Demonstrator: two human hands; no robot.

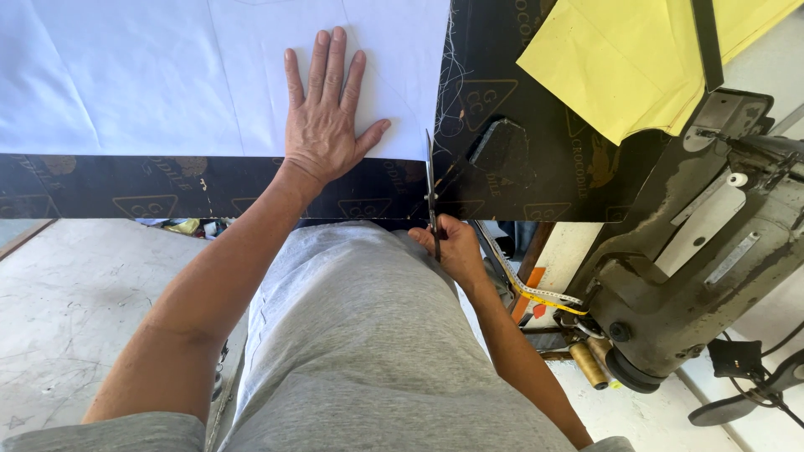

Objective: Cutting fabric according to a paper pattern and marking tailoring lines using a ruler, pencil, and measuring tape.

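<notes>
Cutting into the near edge of a wide sheet of pale white fabric (167, 75), a pair of slim metal scissors (430, 188) points away from the person, blades upright in the frame and just entering the cloth at its right-hand end. The fabric lies flat across a black work table with gold triangular printing (536, 180), and faint straight lines drawn on the cloth run toward the far side. Judging by how things lie, the cut looks barely begun: the blade tips sit only a little way past the cloth's edge, and the sheet beyond them appears whole, so nearly all of the line is left to do.

The right hand (456, 247) is closed around the scissor handles at the table's near edge, wrist bent, forearm coming up from the lower right. The left hand (325, 117) lies open and flat on the fabric, fingers together and thumb spread toward the blades, pinning the cloth just beside the cut; it grips nothing.

Further out, a folded sheet of yellow paper (636, 59) rests on the table's right end, a yellow measuring tape (536, 293) hangs below the edge, and a worn grey-green industrial sewing machine (695, 251) stands at the right.
</notes>
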